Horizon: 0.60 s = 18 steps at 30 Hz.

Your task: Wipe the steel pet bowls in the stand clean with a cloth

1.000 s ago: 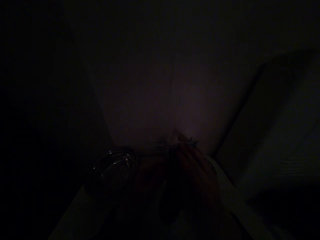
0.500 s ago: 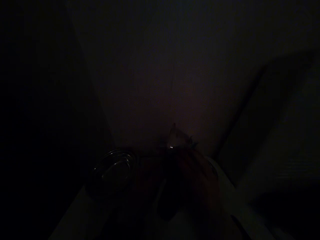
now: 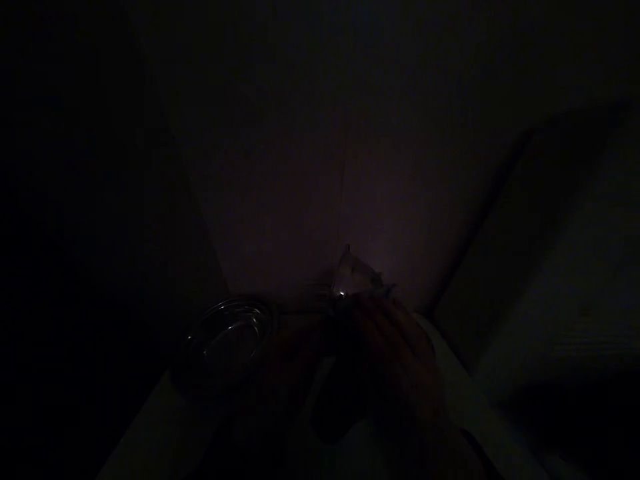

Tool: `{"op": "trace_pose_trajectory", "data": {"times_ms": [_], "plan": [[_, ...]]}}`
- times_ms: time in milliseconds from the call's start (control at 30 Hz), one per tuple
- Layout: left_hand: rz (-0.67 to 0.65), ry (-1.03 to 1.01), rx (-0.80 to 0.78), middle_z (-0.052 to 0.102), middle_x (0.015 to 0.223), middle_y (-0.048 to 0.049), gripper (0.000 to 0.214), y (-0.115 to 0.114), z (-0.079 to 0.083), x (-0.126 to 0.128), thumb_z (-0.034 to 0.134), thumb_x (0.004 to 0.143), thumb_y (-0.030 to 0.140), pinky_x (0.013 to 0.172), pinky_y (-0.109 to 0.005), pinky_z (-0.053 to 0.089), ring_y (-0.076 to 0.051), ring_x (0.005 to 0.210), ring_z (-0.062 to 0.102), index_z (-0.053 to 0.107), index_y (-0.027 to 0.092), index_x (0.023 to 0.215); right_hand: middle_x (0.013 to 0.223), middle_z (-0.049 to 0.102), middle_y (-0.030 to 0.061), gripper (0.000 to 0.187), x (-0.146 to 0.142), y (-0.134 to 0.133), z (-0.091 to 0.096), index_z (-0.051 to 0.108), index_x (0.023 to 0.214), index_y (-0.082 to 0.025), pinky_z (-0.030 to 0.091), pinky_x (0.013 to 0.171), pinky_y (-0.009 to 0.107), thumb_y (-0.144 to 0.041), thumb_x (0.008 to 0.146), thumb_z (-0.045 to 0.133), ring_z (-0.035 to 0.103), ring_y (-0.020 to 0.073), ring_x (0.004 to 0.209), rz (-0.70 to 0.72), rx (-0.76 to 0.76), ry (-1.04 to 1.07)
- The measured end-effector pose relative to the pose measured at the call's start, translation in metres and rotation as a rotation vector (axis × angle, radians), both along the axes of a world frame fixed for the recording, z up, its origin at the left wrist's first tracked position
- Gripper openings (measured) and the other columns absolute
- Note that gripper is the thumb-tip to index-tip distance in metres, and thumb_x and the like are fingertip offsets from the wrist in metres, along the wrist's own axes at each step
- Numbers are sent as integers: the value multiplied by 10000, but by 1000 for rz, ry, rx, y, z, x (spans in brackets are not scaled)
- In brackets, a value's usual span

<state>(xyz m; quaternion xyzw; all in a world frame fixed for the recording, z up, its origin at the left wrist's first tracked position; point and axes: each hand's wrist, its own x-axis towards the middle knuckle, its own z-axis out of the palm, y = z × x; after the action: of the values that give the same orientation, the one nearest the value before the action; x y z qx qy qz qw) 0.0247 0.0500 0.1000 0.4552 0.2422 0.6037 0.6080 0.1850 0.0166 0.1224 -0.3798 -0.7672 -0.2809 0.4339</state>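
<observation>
The picture is very dark. My right hand is at the lower middle, its fingers pointing up and curled against a pale, glossy, pointed thing that I cannot name. A small bright glint shows on that thing's lower left. Only a faint reddish shape marks my left hand, close to the left of the same thing; its fingers are lost in shadow. Between the hands lies a black shape, too dark to make out.
A shiny round bowl stands at the left on a pale surface. Behind rises a plain wall with a thin vertical line. A dark slanted edge runs along the right.
The pale pointed thing shows more clearly and looks wider. My right hand has shifted very slightly. The upper wall looks dimmer, and the bowl has stayed put.
</observation>
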Motion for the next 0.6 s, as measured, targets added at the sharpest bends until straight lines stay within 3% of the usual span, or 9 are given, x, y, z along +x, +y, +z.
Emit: {"op": "trace_pose_trajectory", "data": {"times_ms": [167,367,600], "plan": [[-18,21,28,597,1144,-80,299,-3,-1,4,546,888,328,818,-392,520,-204,966,602,585,151,1127,1257,616,121,364,0,2,1,502,1288,-102,419,1062,413,-96,930,432,418,219,1315,-20,36,15],[-4,19,37,578,1182,-96,326,1,8,9,535,895,334,835,-407,514,-202,992,594,561,164,1171,1213,645,122,308,-9,-1,-1,577,1187,-87,426,1053,440,-79,928,411,423,228,1311,70,50,-38],[-76,50,35,612,1124,-79,262,-1,-2,3,549,888,313,825,-388,520,-190,956,608,604,154,1089,1258,614,129,362,1,2,2,507,1285,-105,400,1069,449,-117,935,415,449,225,1289,-25,12,6]]}}
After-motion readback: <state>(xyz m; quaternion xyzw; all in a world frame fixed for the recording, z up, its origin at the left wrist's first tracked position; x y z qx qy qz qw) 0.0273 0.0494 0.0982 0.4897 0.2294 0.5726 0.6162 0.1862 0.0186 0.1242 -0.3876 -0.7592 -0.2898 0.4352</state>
